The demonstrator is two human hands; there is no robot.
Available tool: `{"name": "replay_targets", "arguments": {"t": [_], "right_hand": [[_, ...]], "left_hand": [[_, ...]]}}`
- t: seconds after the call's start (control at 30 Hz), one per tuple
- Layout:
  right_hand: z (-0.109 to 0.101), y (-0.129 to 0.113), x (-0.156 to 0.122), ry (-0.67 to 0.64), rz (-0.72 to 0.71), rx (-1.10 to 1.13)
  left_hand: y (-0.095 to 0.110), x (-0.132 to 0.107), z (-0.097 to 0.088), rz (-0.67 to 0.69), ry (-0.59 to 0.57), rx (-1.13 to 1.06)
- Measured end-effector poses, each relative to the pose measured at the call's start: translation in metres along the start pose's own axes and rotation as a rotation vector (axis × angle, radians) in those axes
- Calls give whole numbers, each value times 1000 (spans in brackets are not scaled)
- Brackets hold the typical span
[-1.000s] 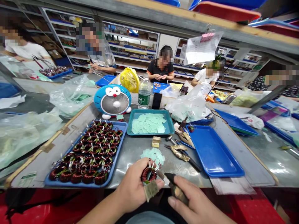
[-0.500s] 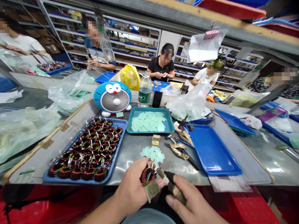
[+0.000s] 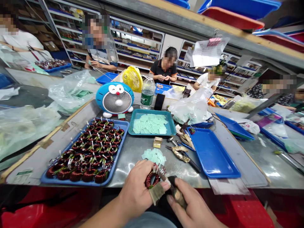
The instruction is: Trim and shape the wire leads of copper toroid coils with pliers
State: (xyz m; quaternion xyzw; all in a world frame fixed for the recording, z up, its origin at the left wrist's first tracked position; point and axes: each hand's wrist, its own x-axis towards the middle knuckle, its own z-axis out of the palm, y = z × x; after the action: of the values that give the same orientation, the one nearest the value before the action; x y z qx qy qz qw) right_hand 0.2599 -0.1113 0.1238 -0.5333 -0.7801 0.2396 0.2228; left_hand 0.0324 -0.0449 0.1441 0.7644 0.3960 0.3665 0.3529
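Observation:
Low at the table's front edge, my left hand point(image 3: 137, 186) is closed round a toroidal coil point(image 3: 152, 180) wound with dark red wire, its leads pointing up. Brownish tape point(image 3: 156, 193) wraps my left thumb. A hand tool point(image 3: 178, 197) with a worn, tape-like grip sits in my closed right hand point(image 3: 187, 202); its exact kind is partly hidden. The tool's narrow end point(image 3: 162, 174) meets the coil's leads. Just beyond my hands lies a small pile of pale green paper pieces point(image 3: 154, 155).
At left stands a blue tray of coils point(image 3: 111, 171); at right, another blue tray point(image 3: 219, 155) with one coil. A teal tray point(image 3: 174, 126) holds green pieces. Between them lie pliers point(image 3: 178, 152) and a hammer point(image 3: 193, 163). Behind are a cartoon fan point(image 3: 115, 98) and bottle point(image 3: 147, 93).
My right hand has brought the tool's end in against the coil's leads. The coil has turned slightly in my left hand, and the view has shifted a little.

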Motion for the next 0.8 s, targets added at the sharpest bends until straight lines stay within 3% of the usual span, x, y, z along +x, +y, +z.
{"name": "replay_targets", "arguments": {"t": [0.27, 0.37, 0.5, 0.6, 0.8], "right_hand": [[22, 0, 0, 238, -95, -195], [23, -2, 2, 177, -44, -134], [7, -3, -1, 36, 79, -42], [-3, -1, -5, 21, 153, 6], [-2, -3, -8, 19, 169, 87]], "left_hand": [[-5, -12, 14, -236, -2, -185], [-11, -14, 11, -297, -42, -230], [-11, -14, -1, -343, -70, -230], [-8, -11, -6, -345, -75, -199], [-7, -9, -4, -290, -63, -119]]}}
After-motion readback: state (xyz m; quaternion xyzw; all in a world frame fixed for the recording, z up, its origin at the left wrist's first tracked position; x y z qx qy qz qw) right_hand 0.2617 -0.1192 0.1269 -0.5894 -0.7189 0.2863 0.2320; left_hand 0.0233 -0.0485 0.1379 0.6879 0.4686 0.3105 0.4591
